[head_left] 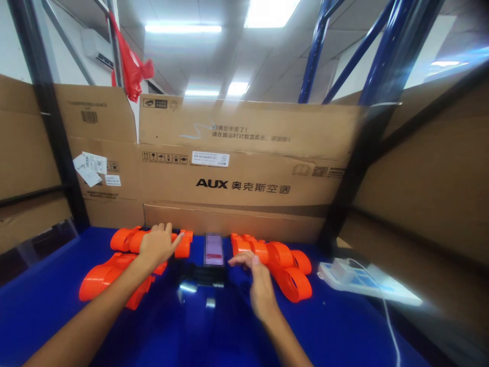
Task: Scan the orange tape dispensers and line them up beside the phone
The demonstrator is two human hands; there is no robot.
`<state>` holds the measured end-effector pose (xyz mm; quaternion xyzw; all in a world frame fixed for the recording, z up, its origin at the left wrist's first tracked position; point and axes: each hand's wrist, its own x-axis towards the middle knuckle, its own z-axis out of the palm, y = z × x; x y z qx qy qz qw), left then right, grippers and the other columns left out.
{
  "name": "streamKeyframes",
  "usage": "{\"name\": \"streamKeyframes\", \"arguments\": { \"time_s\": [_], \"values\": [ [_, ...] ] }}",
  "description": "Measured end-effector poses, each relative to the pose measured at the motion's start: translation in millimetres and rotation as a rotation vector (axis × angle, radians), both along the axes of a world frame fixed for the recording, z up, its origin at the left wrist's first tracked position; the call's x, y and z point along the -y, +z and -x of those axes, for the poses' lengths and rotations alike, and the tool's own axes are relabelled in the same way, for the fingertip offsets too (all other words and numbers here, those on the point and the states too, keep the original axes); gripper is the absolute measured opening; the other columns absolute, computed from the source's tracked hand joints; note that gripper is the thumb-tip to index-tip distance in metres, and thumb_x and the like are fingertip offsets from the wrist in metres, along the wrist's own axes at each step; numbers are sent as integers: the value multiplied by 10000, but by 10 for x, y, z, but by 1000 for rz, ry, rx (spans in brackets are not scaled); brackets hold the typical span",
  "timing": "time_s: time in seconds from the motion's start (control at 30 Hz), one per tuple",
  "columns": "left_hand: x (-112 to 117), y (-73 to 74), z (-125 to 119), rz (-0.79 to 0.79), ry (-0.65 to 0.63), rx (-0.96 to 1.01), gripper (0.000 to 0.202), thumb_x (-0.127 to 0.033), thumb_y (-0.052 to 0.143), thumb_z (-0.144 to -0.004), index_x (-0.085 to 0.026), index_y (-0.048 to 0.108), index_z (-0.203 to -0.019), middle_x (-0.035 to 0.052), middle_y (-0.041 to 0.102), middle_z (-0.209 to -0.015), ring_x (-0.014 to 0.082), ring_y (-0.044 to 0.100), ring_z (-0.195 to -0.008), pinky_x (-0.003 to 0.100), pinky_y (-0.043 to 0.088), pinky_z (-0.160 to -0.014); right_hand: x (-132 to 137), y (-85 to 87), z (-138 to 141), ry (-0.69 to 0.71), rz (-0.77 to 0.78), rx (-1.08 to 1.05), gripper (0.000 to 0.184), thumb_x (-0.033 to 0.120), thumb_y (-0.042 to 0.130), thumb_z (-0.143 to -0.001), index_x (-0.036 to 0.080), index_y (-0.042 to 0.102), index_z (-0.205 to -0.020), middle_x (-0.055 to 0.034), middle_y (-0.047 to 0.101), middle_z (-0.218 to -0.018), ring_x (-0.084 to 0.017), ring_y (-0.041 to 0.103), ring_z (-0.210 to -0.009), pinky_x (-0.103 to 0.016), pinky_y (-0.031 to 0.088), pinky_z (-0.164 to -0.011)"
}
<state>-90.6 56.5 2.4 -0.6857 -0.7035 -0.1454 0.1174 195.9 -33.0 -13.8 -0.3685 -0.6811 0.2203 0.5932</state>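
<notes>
Several glossy orange loops, like rolled plastic bands, lie in two groups on a blue surface. My left hand (158,243) is over the left group's back row, with its thumb spread toward an orange loop (183,245); contact is unclear. Closer to me lies a larger orange loop (95,281), partly behind my left forearm. My right hand (262,288) is beside the right group, fingers pointing left and apart, holding nothing visible. Near it are an orange loop (280,254) and a looped orange band (296,284). A lit phone (214,250) sits between the groups.
Behind stands a printed cardboard panel (244,168), with more cardboard at both sides. A white power strip (367,282) with a cable lies at right. Dark rack posts (346,188) frame the space. A dark, shiny item (202,277) lies before the phone. Red plastic (132,71) hangs upper left.
</notes>
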Motion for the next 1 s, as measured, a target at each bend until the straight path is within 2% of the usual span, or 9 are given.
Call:
{"name": "streamKeyframes", "arguments": {
  "time_s": [0.17,0.3,0.4,0.57,0.67,0.8,0.9,1.0],
  "values": [
    [50,-25,-257,-11,-133,-18,613,-594,502,-883,-151,561,-1302,246,643,-1160,408,524,-1191,464,428,-927,-17,-23,-20,-17,11,6,661,522,204,-1035,211,750,-832,-66,697,-849,-230,620,-824,-381,503,-847],
    [31,-93,-333,57,-145,46,527,-485,582,-862,-154,593,-1273,227,678,-1092,410,559,-1164,472,445,-897,-22,-27,-16,-30,-3,14,665,518,201,-1039,206,748,-824,-62,698,-829,-225,630,-800,-369,515,-815],
    [3,-105,-353,71,-140,96,487,-421,585,-866,-178,595,-1288,186,688,-1086,370,627,-1081,439,466,-867,-11,-14,5,-19,-23,57,603,471,240,-1050,202,743,-854,-61,706,-827,-218,649,-803,-350,522,-791],
    [12,13,-361,14,-160,175,488,-426,566,-896,-237,575,-1346,137,664,-1157,312,649,-1057,376,461,-896,79,44,107,54,-91,418,310,366,441,-1022,230,718,-999,-46,711,-877,-211,643,-849,-346,519,-795],
    [121,66,-403,-138,-230,305,492,-446,578,-894,-278,569,-1356,97,651,-1172,291,645,-1058,363,462,-923,120,34,190,71,-116,552,221,340,517,-989,252,689,-1096,-49,713,-968,-222,636,-913,-372,519,-840],
    [342,5,-554,-328,-515,504,537,-426,619,-863,-299,548,-1380,72,651,-1170,256,656,-1012,332,501,-900,42,-80,228,-19,-15,335,357,359,507,-990,245,559,-1324,-49,705,-981,-209,665,-892,-346,538,-822],
    [453,-83,-651,-324,-735,565,559,-380,668,-818,-309,570,-1364,67,655,-1146,231,671,-914,309,538,-806,-95,-170,198,-70,91,48,534,419,495,-985,216,379,-1465,-45,708,-941,-200,679,-832,-324,550,-744],
    [488,-145,-651,-260,-919,570,552,-335,689,-786,-305,604,-1331,74,648,-1141,208,661,-830,296,544,-718,-210,-196,157,-60,188,-247,681,495,507,-954,206,244,-1512,-28,704,-857,-184,646,-655,-285,514,-550]
  ]
}}
